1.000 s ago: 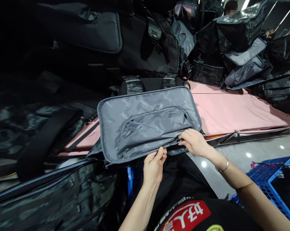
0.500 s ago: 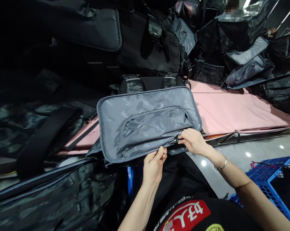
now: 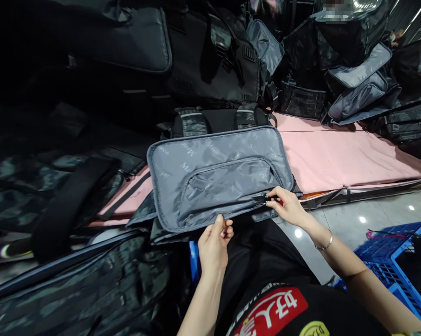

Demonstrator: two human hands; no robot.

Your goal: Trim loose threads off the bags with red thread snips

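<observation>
A grey lined bag flap with pale printed lettering lies spread before me, its zipped pocket facing up. Thumb and fingers of my left hand pinch the flap's near edge, left of centre. On the right end of the pocket's zipper, my right hand grips a small dark zipper pull with bright glints. Something red shows between the right hand's fingers; its kind cannot be made out. Behind the flap are the bag's camouflage shoulder straps.
The bag rests on a pink-covered surface. Dark bags are piled along the back, with more bags at the far right. A camouflage bag lies at lower left. A blue crate stands on the floor at right.
My left hand has slid left along the flap's near edge. My right hand has moved slightly right with the zipper pull. The flap has shifted a little to the right.
</observation>
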